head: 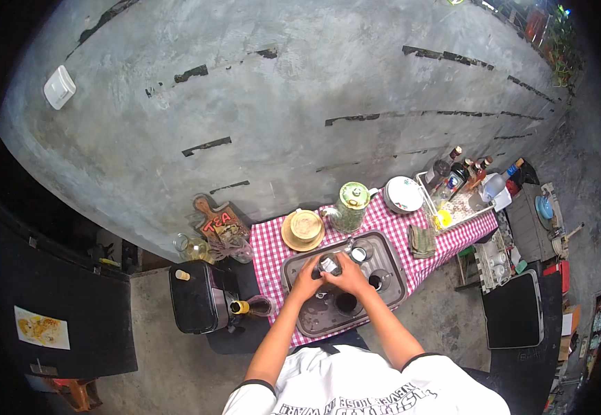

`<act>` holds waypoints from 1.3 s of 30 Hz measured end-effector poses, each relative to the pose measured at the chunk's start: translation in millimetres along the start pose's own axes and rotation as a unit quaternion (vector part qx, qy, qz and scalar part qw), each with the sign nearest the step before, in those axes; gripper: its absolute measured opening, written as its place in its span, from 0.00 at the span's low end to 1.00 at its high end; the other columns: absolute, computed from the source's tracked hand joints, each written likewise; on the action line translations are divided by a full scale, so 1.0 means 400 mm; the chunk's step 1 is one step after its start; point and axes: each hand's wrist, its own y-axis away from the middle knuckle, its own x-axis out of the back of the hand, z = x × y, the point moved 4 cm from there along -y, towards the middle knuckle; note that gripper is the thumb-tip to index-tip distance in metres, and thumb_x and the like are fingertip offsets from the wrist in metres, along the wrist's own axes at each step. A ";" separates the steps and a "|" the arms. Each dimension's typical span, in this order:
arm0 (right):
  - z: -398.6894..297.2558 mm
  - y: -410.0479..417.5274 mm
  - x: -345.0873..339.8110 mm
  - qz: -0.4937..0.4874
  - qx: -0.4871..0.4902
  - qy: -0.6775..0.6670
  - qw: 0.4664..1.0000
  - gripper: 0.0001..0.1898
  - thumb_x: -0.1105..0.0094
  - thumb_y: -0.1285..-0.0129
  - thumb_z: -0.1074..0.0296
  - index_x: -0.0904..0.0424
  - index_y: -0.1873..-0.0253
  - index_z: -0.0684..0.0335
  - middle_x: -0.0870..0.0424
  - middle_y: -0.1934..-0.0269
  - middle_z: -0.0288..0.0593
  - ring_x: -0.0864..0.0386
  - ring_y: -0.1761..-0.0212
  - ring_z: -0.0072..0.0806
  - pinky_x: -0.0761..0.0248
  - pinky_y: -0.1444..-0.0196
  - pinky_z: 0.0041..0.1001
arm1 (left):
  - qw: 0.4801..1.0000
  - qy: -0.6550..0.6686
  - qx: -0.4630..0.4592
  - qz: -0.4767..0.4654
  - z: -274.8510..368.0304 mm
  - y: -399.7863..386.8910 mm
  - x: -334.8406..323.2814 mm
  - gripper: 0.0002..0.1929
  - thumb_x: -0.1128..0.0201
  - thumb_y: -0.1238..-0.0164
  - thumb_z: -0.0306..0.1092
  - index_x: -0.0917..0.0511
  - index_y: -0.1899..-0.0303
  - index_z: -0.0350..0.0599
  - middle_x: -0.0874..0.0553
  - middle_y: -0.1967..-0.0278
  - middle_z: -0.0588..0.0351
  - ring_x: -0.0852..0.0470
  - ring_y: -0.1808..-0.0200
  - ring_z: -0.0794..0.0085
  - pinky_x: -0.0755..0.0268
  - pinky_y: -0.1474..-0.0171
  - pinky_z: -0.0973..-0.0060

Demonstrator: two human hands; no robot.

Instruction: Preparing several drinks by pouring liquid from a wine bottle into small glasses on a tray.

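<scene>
My left hand and my right hand curl around the two sides of a clear glass vessel with something white inside. They hold it over a dark brown serving tray, and the fingers hide part of it. Behind my right hand stands a glass cup, also with something white in it. A glass with dark contents is to the right of my right wrist. Between my forearms sits another dark-filled glass. The tray lies on a red-and-white checked tablecloth.
Behind the tray stand a yellow cup on a saucer, a green-lidded glass jar and stacked bowls. A folded cloth and a bottle tray are to the right. Leftward are glassware and a black appliance.
</scene>
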 end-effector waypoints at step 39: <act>0.007 -0.006 -0.002 0.000 -0.006 0.010 1.000 0.34 0.27 0.46 0.46 0.27 0.46 0.70 0.21 0.49 0.58 0.21 0.46 0.54 0.28 0.45 0.41 | 1.000 -0.011 0.006 0.002 0.002 -0.006 0.003 0.35 0.29 0.43 0.29 0.30 0.31 0.43 0.23 0.35 0.42 0.26 0.32 0.51 0.33 0.32 0.62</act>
